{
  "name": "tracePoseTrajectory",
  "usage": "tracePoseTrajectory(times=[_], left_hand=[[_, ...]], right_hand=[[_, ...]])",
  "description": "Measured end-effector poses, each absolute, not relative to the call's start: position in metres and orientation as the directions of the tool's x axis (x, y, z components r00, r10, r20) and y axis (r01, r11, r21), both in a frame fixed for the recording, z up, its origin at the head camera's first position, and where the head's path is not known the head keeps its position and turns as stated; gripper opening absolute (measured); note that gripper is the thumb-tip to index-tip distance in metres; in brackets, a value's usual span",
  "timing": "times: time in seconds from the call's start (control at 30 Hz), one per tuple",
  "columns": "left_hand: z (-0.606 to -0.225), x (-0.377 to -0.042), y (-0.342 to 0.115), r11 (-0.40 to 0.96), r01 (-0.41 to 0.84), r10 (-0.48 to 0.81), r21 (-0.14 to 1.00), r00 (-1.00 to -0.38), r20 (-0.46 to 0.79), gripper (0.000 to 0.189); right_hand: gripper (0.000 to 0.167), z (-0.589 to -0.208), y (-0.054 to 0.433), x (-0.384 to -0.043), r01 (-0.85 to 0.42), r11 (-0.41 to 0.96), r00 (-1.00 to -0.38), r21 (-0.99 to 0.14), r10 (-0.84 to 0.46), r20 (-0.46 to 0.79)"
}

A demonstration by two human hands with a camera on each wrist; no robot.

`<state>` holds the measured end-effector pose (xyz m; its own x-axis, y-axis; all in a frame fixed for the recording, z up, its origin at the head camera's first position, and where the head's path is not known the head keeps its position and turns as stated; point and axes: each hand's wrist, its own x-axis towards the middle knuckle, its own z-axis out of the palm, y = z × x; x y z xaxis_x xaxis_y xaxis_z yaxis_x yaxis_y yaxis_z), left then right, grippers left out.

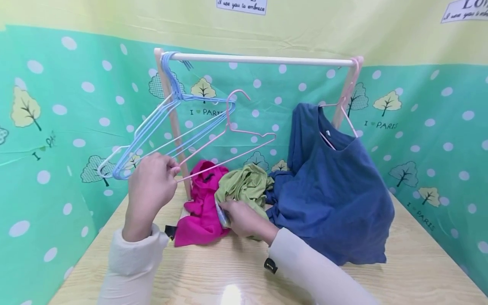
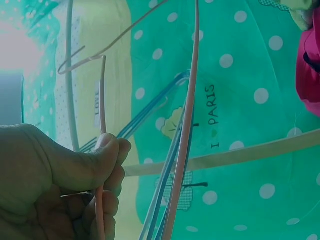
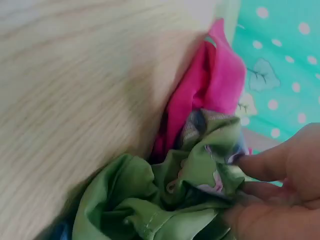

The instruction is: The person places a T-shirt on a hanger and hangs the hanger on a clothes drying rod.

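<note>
My left hand point(image 1: 152, 180) pinches a pink wire hanger point(image 1: 249, 151) by its left end, thumb against fingers in the left wrist view. The hanger is held up in front of the rack, its hook upward. My right hand point(image 1: 244, 218) grips the left edge of a crumpled green garment point(image 1: 248, 184), where a bluish patterned patch shows. In the right wrist view, thumb and fingers sit on the green cloth point(image 3: 175, 200), with some fingertips hidden. A bright pink garment point(image 1: 203, 207) lies heaped just left of the green one.
A rack with a white bar point(image 1: 259, 59) stands behind. Blue and white hangers point(image 1: 175, 99) hang at its left end. A navy garment point(image 1: 335, 195) hangs on a pink hanger point(image 1: 345, 101) at the right, its lower part resting on the wooden table point(image 1: 198, 279). Polka-dot curtains point(image 1: 49, 169) surround it.
</note>
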<state>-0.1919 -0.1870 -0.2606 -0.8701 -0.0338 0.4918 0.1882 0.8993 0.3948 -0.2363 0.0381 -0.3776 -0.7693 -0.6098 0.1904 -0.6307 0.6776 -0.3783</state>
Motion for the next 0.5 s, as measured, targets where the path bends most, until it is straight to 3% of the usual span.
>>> tracePoseTrajectory(times=[0.1,0.23,0.3,0.4,0.5], left_hand=[[-0.261,-0.192,-0.187,0.901,0.189,-0.033,0.391,-0.868,0.496,0.012],[-0.262,-0.192,-0.186,0.901,0.189,-0.032,0.39,-0.869,0.494,0.012],[-0.262,-0.192,-0.185,0.901,0.188,-0.031,0.391,-0.871,0.49,0.013],[-0.262,-0.193,-0.186,0.9,0.188,-0.03,0.393,-0.873,0.488,0.012],[-0.262,-0.193,-0.188,0.901,0.192,-0.024,0.389,-0.873,0.487,0.012]], right_hand=[[0.056,-0.373,0.047,-0.242,-0.616,0.662,-0.783,-0.426,-0.577,0.235],[0.039,-0.365,0.064,-0.258,-0.55,0.674,-0.831,-0.493,-0.379,0.408],[0.03,-0.362,0.073,-0.268,-0.466,0.715,-0.865,-0.521,-0.244,0.438],[0.034,-0.359,0.085,-0.283,-0.288,0.757,-0.937,-0.587,-0.096,0.336],[0.049,-0.359,0.093,-0.298,-0.138,0.742,-0.986,-0.656,-0.045,0.158]])
